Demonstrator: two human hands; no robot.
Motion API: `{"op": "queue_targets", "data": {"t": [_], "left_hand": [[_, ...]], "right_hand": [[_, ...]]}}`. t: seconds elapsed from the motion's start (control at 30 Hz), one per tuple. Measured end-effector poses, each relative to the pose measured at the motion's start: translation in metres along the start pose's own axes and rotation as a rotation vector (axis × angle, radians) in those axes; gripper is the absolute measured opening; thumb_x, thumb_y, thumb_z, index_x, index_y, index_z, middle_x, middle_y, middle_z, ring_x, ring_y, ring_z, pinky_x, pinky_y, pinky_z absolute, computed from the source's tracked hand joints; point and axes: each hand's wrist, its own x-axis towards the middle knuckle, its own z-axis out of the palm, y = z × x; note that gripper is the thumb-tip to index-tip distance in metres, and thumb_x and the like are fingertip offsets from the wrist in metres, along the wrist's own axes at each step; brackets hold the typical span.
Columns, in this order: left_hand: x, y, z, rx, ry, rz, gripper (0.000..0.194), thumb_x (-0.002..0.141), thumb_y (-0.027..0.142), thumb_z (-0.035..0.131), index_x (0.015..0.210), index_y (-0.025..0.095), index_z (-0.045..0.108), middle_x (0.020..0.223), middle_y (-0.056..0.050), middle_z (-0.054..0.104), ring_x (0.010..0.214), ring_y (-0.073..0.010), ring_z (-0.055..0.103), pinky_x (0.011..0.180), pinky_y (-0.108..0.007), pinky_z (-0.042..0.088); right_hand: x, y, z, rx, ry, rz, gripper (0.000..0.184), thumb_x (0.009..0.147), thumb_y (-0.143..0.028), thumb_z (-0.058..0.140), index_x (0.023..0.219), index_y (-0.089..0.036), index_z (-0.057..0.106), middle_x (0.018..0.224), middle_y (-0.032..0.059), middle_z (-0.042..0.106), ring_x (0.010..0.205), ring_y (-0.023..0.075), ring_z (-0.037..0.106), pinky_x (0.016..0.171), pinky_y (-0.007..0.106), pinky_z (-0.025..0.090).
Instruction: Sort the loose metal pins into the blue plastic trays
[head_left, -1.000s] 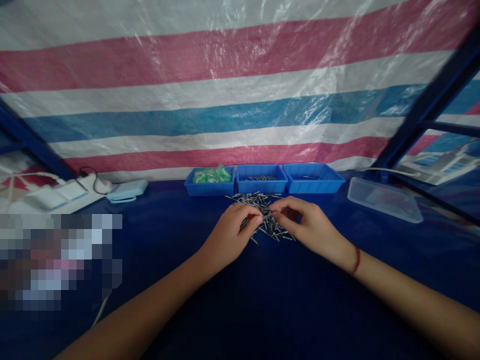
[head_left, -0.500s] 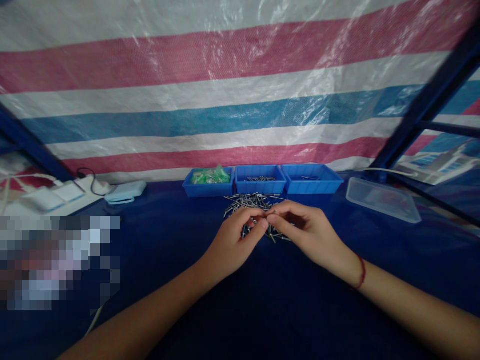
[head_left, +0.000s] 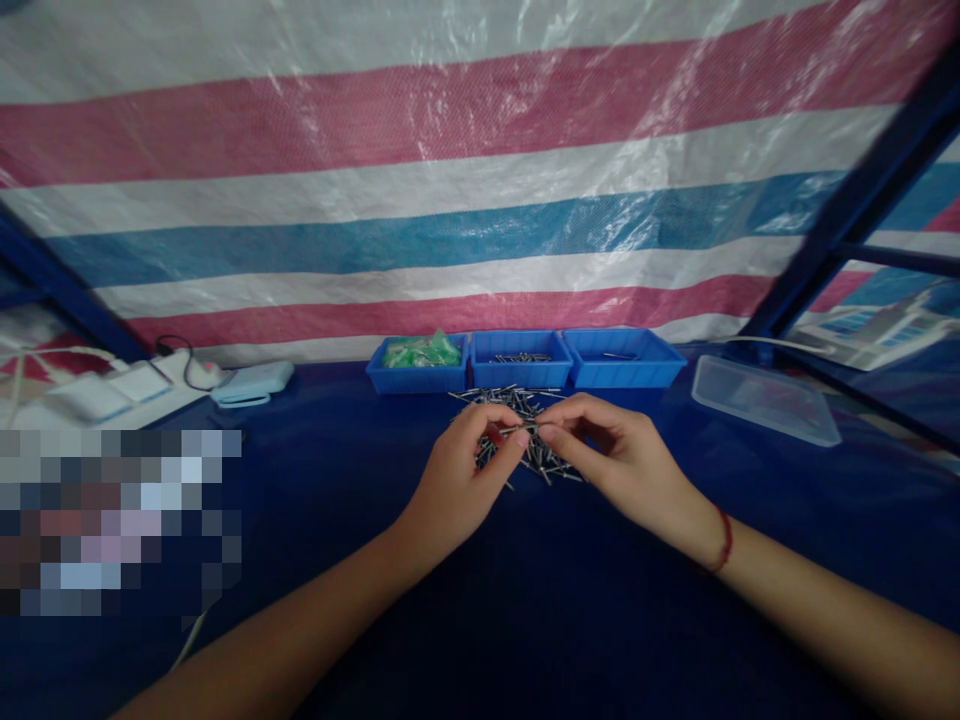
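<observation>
A thin metal blind rivet point(head_left: 529, 427) is held level between my two hands, its ends hidden by the fingertips. My left hand point(head_left: 461, 470) pinches one end between thumb and forefinger. At the other end, my right hand point(head_left: 619, 455), with a red string on its wrist, has thumb and forefinger closed on it. Under and behind the fingers lies a loose pile of similar rivets point(head_left: 546, 468), pointing every way on the dark blue tabletop point(head_left: 480, 610).
Three blue bins stand behind the pile: the left bin point(head_left: 417, 381) holds green plastic bags, the middle bin point(head_left: 520, 374) several rivets, the right bin point(head_left: 628, 373) a single thin piece. A clear plastic lid point(head_left: 765, 400) lies right. A power strip point(head_left: 112, 390) and light-blue device point(head_left: 253, 384) sit left.
My left hand has shifted slightly left, so its fingertips have parted from my right hand's. The rivet now shows in the gap between them.
</observation>
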Motion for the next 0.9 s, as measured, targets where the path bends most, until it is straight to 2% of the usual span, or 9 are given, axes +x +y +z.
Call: {"op": "queue_targets", "data": {"t": [0.13,0.27,0.43,0.53,0.6,0.73,0.8,0.9], "left_hand": [[0.000,0.002,-0.001,0.019,0.049,0.058,0.007,0.085,0.019,0.054,0.091,0.019,0.056,0.087,-0.001,0.059,0.076,-0.0127,0.054,0.070,-0.026,0.042],[-0.001,0.004,-0.001,0.010,0.048,0.084,0.005,0.085,0.020,0.053,0.090,0.019,0.055,0.087,-0.001,0.059,0.077,-0.0127,0.054,0.070,-0.026,0.042],[-0.001,0.005,-0.001,0.015,0.036,0.061,0.004,0.085,0.022,0.054,0.086,0.019,0.054,0.083,0.000,0.058,0.074,-0.0128,0.053,0.068,-0.026,0.043],[0.000,0.003,0.000,0.012,0.033,0.014,0.008,0.085,0.026,0.054,0.088,0.019,0.053,0.084,-0.001,0.059,0.075,-0.0134,0.054,0.069,-0.028,0.043],[0.000,0.002,0.000,0.008,0.036,-0.021,0.014,0.084,0.028,0.055,0.095,0.019,0.052,0.088,-0.002,0.059,0.076,-0.0139,0.055,0.067,-0.028,0.043],[0.004,0.003,-0.006,0.074,-0.002,-0.035,0.022,0.085,0.028,0.053,0.105,0.018,0.051,0.090,-0.004,0.060,0.076,-0.0144,0.056,0.064,-0.027,0.044],[0.006,0.002,-0.013,0.162,-0.068,0.004,0.017,0.086,0.024,0.050,0.102,0.019,0.054,0.090,-0.004,0.061,0.076,-0.0146,0.057,0.065,-0.028,0.044],[0.010,-0.003,-0.023,0.336,-0.223,0.110,0.018,0.085,0.013,0.043,0.092,0.019,0.059,0.090,-0.004,0.062,0.081,-0.0162,0.057,0.073,-0.032,0.044]], "right_hand": [[0.001,0.002,0.002,-0.025,-0.018,-0.017,0.012,0.082,-0.029,0.060,0.084,-0.018,0.066,0.076,0.0031,0.063,0.067,0.0143,0.056,0.060,0.028,0.044],[0.000,0.002,0.004,-0.040,-0.067,-0.031,0.013,0.083,-0.028,0.058,0.084,-0.018,0.066,0.078,0.0037,0.064,0.070,0.0151,0.057,0.063,0.029,0.044],[-0.001,0.003,0.006,-0.033,-0.156,-0.029,0.017,0.085,-0.030,0.054,0.082,-0.018,0.066,0.078,0.0031,0.064,0.071,0.0147,0.057,0.065,0.029,0.045],[0.001,0.005,0.004,-0.004,-0.143,0.009,0.019,0.085,-0.032,0.054,0.082,-0.018,0.066,0.079,0.0026,0.064,0.071,0.0144,0.056,0.064,0.028,0.044],[0.007,0.010,-0.002,0.004,-0.050,0.058,0.020,0.083,-0.035,0.055,0.081,-0.018,0.065,0.074,0.0015,0.063,0.066,0.0135,0.055,0.061,0.027,0.043],[0.027,0.031,-0.026,0.002,0.287,0.172,0.022,0.078,-0.039,0.059,0.075,-0.018,0.063,0.062,-0.0014,0.054,0.056,0.0115,0.048,0.054,0.026,0.039],[0.036,0.046,-0.041,0.019,0.416,0.268,0.023,0.076,-0.041,0.061,0.071,-0.018,0.062,0.061,-0.0007,0.053,0.052,0.0108,0.045,0.049,0.025,0.036],[0.043,0.064,-0.055,0.128,0.490,0.481,0.028,0.074,-0.045,0.060,0.067,-0.018,0.061,0.060,0.0005,0.051,0.046,0.0100,0.041,0.040,0.025,0.030]]}}
